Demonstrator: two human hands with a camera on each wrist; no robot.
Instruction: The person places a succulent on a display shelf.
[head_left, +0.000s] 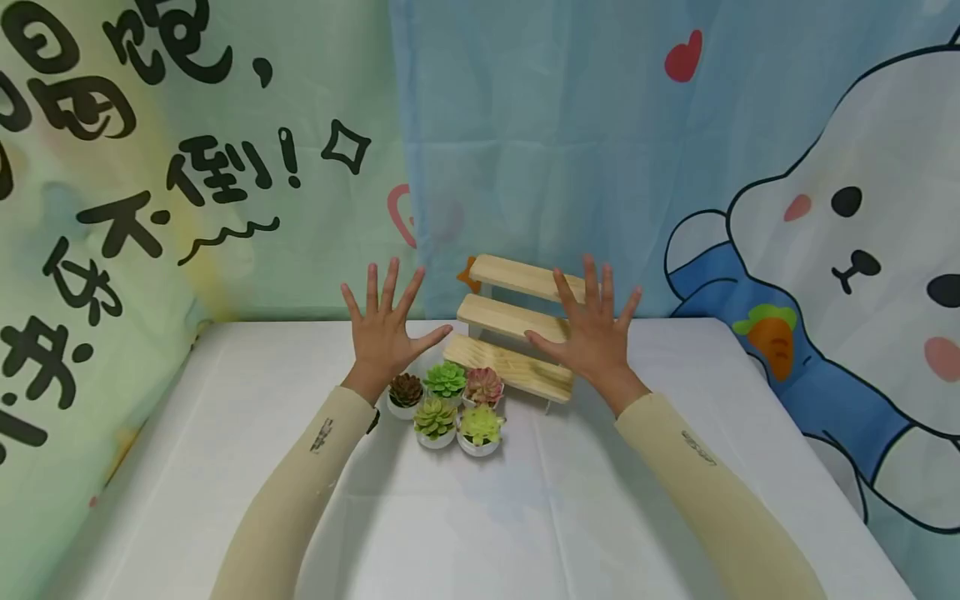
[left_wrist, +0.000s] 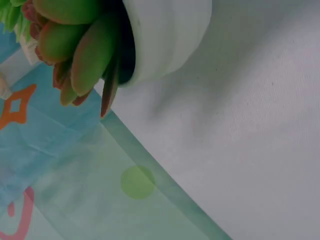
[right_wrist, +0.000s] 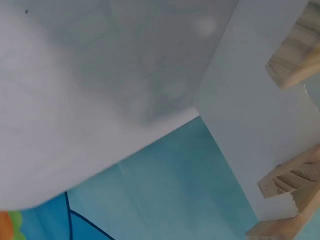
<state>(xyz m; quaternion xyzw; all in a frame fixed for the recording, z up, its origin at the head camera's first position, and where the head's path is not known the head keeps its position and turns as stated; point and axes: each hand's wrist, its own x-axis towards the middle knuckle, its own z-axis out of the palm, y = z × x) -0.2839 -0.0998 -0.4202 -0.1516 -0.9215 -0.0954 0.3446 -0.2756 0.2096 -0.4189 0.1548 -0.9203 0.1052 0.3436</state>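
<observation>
Here's blue-and-green printed cloth (head_left: 540, 167) behind the white-covered table (head_left: 480, 533); up front, five small succulents in round white pots (head_left: 437, 418) bunch by the three-tiered pale wooden shelf (head_left: 513, 318)! Left hand (head_left: 384, 337), fingers wide; right hand (head_left: 598, 337), splayed too, partly hiding the shelf.

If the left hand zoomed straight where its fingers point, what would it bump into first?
Probably the printed, pale green and light blue cloth backdrop, near where its colours meet. The left hand points that way, and nothing shows between them in the head view. How far off it hangs is unclear.
</observation>
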